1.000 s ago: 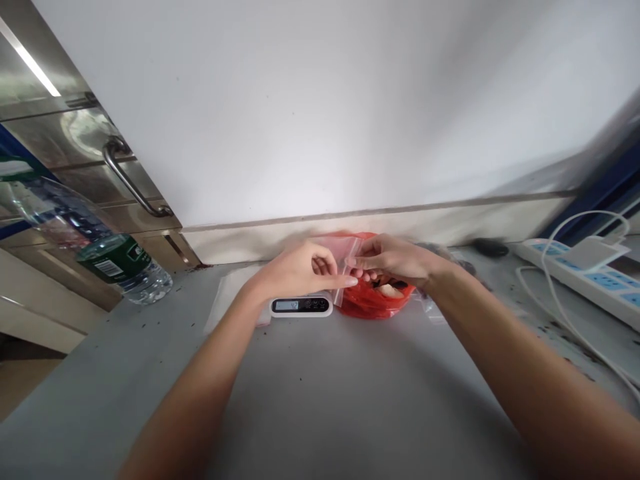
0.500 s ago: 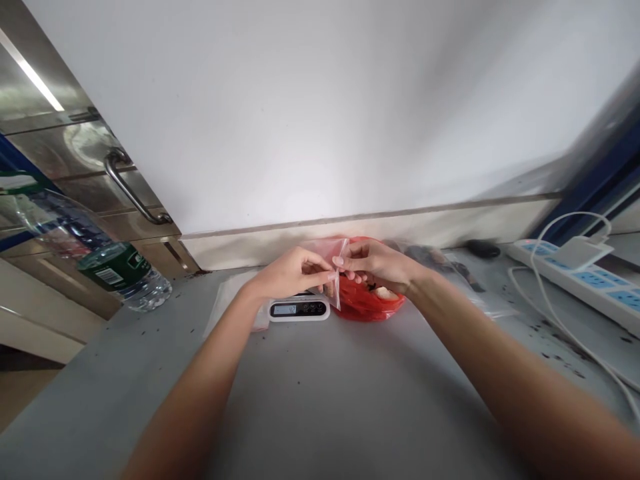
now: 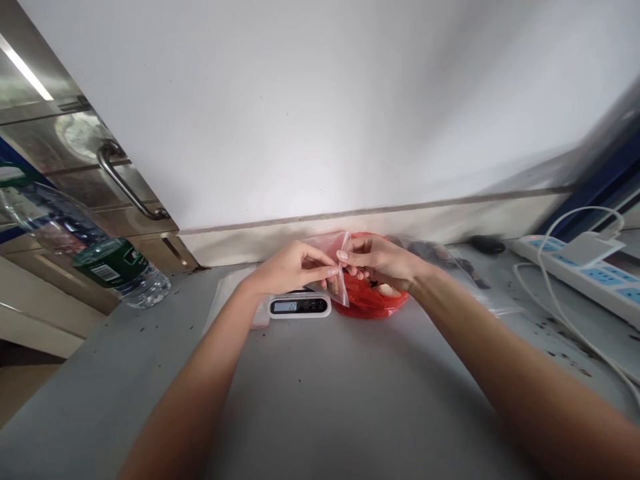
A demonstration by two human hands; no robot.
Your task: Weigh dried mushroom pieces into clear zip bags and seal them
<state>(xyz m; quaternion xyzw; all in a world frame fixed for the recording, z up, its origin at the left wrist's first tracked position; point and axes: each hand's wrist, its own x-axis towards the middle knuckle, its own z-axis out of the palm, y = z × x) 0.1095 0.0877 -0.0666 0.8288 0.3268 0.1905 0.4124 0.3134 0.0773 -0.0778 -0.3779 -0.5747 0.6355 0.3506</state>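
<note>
A small clear zip bag point(image 3: 341, 293) with something brownish inside hangs between my two hands. My left hand point(image 3: 290, 270) is closed, thumb and fingers pinching the bag's left side. At its top edge my right hand point(image 3: 377, 259) also pinches the bag. Below and behind my left hand sits a white digital scale point(image 3: 300, 307), its display lit and its platform largely hidden. A red plastic bag point(image 3: 370, 300), open with pale pieces in it, lies under my right hand. Flat clear bags point(image 3: 227, 300) are partly covered by my left wrist.
A large bottle with a green label point(image 3: 113, 267) stands at the left. To the right are a clear bag with dark contents point(image 3: 435, 257), a black object point(image 3: 487, 245) and a white power strip point(image 3: 595, 273) with cables. The wall point(image 3: 320, 133) closes off the back.
Both hands keep their pinch on the zip bag, with only a slight shift of the fingers. The scale's displayed number has changed. My view has shifted slightly.
</note>
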